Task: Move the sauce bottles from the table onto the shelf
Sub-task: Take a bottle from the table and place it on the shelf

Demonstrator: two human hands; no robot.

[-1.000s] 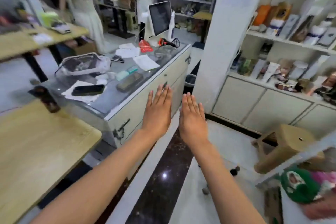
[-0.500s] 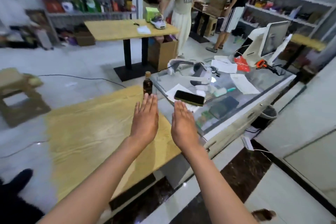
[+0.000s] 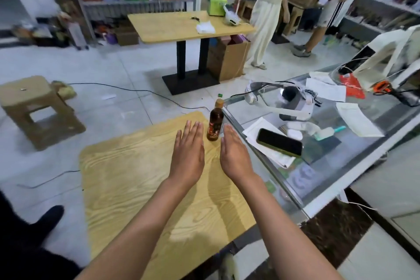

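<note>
Both hands are out flat over the wooden table (image 3: 127,188), fingers straight and together, holding nothing. The left hand (image 3: 188,154) is palm down, fingertips just left of the sauce bottle (image 3: 215,124). The right hand (image 3: 235,157) is tilted on edge, fingertips just right of the bottle's base. Neither hand touches the bottle; it shows in the gap between them.

1 sauce bottle visible: dark liquid, tan cap, red label, upright at the far right corner of the table, right beside the edge of the glass counter (image 3: 341,177).

On the counter: a black phone (image 3: 279,142) lying on white papers (image 3: 261,143), a white headset (image 3: 288,102), more paper sheets, a red bag, an orange-handled scanner (image 3: 384,87).

Floor to the left has a tan plastic stool (image 3: 36,109) and a black cable. A second wooden table (image 3: 186,26) stands farther back with a green box (image 3: 217,4) on it and a cardboard box (image 3: 227,57) beside its base. 2 people stand behind it, near the right side. A stocked shelf (image 3: 136,2) lines the back wall; another shelf runs along the far right.
</note>
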